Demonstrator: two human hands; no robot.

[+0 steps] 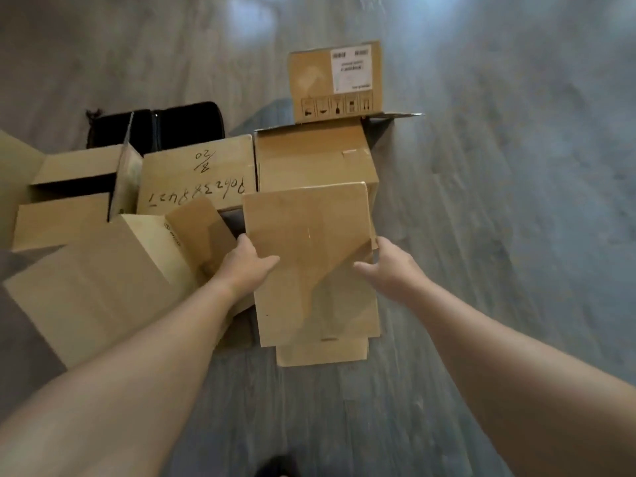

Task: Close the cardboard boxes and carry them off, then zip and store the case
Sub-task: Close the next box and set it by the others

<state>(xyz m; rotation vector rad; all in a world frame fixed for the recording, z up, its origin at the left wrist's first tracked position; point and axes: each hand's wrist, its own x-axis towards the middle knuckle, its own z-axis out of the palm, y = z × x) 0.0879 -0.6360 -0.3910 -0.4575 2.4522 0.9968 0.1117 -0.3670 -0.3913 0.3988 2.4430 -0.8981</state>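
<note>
2 hands on a cardboard flap, boxes on the floor.
Head view: left hand (246,263) and right hand (389,266) each pinch a side edge of the near box's flap (309,256); black case (172,125) lies behind the boxes.

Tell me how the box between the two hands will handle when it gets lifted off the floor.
The box looks like stiff corrugated cardboard, so it should hold its shape. Its far flap stands upright and will likely swing. Left hand and right hand grip opposite edges of the near flap, which may bend.
</note>
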